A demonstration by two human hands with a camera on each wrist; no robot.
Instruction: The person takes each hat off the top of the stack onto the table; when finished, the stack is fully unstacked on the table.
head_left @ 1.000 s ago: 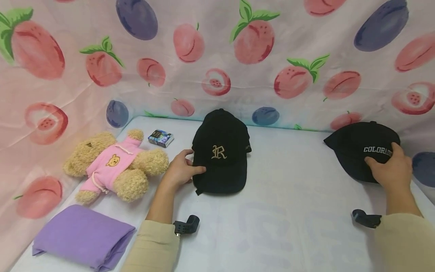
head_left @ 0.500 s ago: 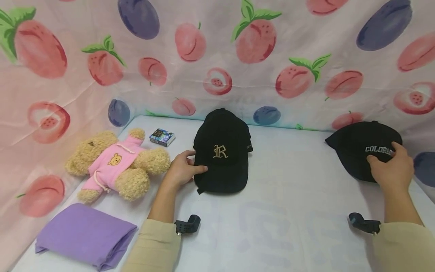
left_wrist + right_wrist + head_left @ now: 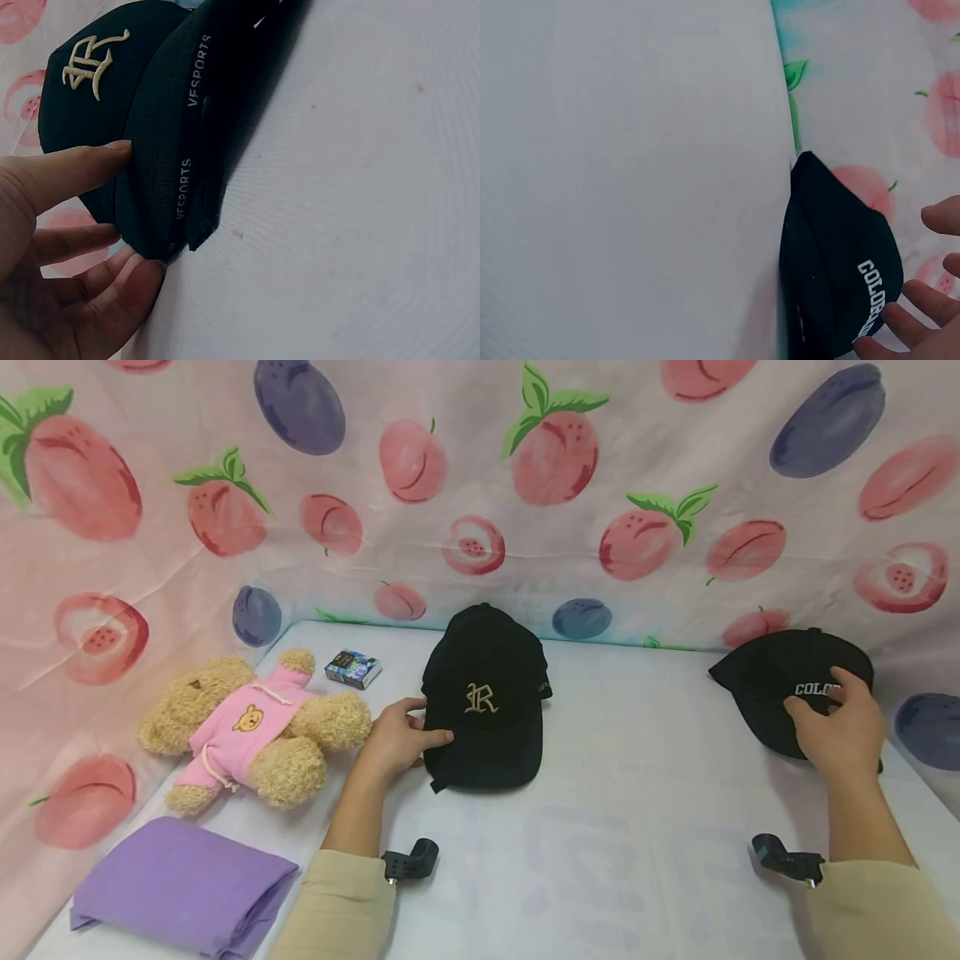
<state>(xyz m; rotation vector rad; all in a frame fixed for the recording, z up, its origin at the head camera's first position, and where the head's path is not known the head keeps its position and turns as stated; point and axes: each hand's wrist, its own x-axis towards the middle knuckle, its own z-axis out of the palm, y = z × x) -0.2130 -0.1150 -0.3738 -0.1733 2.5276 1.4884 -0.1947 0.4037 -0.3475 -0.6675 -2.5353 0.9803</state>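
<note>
A black cap with a gold "R" emblem lies mid-table, its brim toward me. My left hand holds its left side, thumb on top. In the left wrist view, the fingers of that hand curl at the brim's edge, and "VFSPORTS" lettering shows on the inner band. At the far right is a second black cap, with white "COLORADO" lettering, partly hidden by my right hand. The right fingers are relaxed with the thumb spread away; in the right wrist view, some fingertips overlap the cap's side.
A plush bear in a pink top lies at the left. Behind it sits a small patterned box. A folded purple cloth rests at the front left. Fruit-printed fabric hangs along the back and left of the white table.
My right hand has loosened from the Colorado cap and shifted slightly left, its fingers now covering more of the lettering. The left hand keeps its hold; both caps stay put.
</note>
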